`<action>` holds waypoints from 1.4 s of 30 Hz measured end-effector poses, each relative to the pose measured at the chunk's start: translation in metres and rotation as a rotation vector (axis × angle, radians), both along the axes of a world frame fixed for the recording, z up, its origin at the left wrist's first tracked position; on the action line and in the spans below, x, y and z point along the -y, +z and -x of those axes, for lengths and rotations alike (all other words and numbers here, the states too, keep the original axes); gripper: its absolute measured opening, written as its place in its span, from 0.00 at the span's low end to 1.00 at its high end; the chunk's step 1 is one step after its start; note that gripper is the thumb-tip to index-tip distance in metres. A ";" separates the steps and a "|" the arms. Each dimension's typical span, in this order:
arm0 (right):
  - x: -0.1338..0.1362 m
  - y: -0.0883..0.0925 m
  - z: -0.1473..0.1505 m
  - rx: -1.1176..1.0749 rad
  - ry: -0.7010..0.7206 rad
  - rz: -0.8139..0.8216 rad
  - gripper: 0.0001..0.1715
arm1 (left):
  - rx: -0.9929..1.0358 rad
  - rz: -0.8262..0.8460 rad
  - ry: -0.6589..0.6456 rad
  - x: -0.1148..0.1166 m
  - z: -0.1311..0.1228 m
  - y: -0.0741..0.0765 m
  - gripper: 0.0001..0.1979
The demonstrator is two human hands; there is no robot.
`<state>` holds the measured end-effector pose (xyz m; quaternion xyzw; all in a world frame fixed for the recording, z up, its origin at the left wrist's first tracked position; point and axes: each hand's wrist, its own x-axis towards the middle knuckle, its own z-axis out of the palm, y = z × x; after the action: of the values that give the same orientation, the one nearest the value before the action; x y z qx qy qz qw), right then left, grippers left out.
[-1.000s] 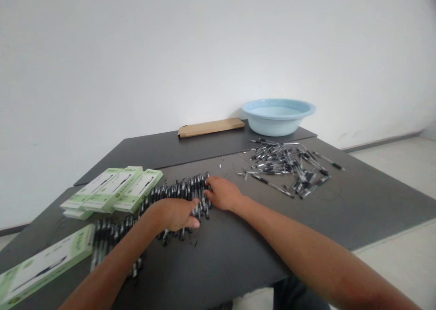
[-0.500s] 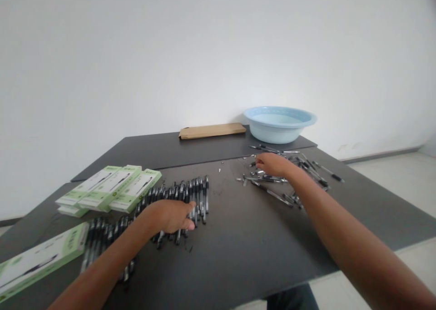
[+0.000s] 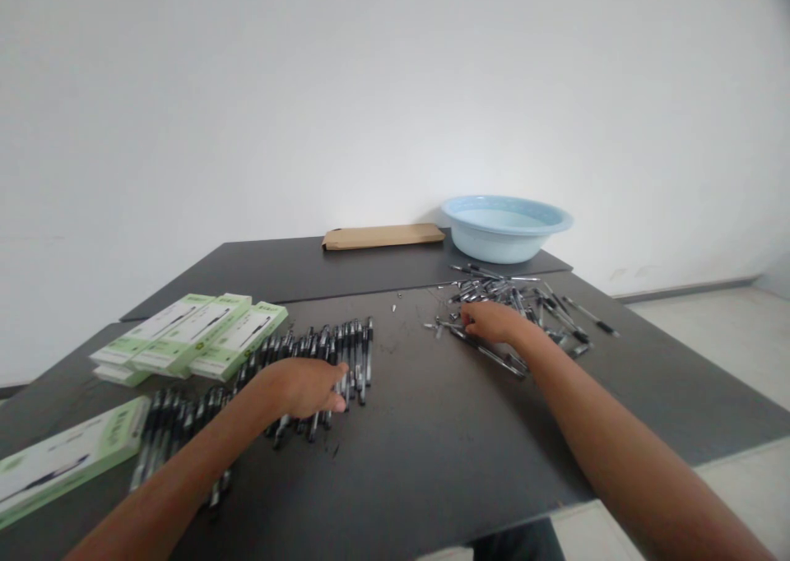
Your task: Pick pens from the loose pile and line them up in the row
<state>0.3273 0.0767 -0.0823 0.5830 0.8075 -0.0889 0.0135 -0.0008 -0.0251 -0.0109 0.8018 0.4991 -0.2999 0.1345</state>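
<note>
Clear-barrelled, black-gripped pens (image 3: 361, 355) lie rowed at left and heaped at right. The left hand (image 3: 302, 387), thumb parted, covers the row; the right hand (image 3: 495, 322) curls at the heap. Neither hold can be determined.

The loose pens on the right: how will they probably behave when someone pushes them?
The loose pens would probably roll, as they look slim and round. They may drag one another along, since many lie crossed. They are likely stiff, because they look straight.
</note>
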 end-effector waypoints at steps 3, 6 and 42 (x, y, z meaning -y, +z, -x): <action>0.001 -0.002 0.002 0.001 -0.015 -0.008 0.10 | -0.008 -0.004 0.000 0.001 -0.001 0.001 0.30; -0.002 -0.002 0.002 -0.023 -0.029 -0.014 0.09 | -0.031 -0.006 -0.005 0.003 -0.004 0.004 0.29; -0.023 -0.006 -0.016 -0.640 -0.105 -0.174 0.13 | -0.048 -0.026 -0.013 -0.003 -0.006 -0.007 0.26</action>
<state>0.3431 0.0998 -0.0886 0.5654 0.7442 -0.1986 -0.2950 0.0057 -0.0224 -0.0181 0.7993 0.5010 -0.3131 0.1103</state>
